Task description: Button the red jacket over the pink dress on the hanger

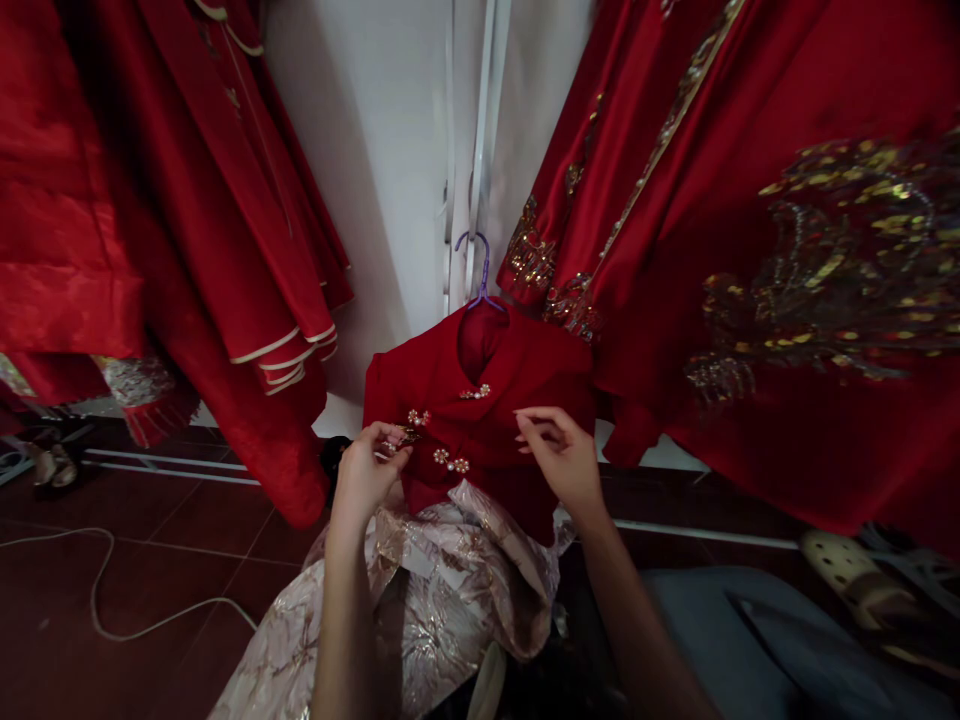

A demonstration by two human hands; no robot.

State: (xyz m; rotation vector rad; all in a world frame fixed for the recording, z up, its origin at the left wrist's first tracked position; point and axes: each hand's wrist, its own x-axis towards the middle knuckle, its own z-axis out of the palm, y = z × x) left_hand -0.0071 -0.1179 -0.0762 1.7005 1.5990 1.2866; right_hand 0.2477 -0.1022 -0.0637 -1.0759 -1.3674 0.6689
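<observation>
Where the white wall (390, 150) meets the dark red floor (150, 560), a small red jacket (495, 420) is shown hung on a purple hanger (480, 270) at the centre, over a pale patterned skirt (442, 590). The left hand (367, 470) is pinched on a pearl clasp (415, 420) at the jacket's left front edge. The right hand (562, 455) is seen with fingers curled at the jacket's right side; whether cloth is gripped cannot be told. Further clasps are seen at the collar and lower front. Red garments (187, 220) are hung far left, a gold-embroidered red gown (750, 250) right. A white cable (97, 590) is laid near left.
</observation>
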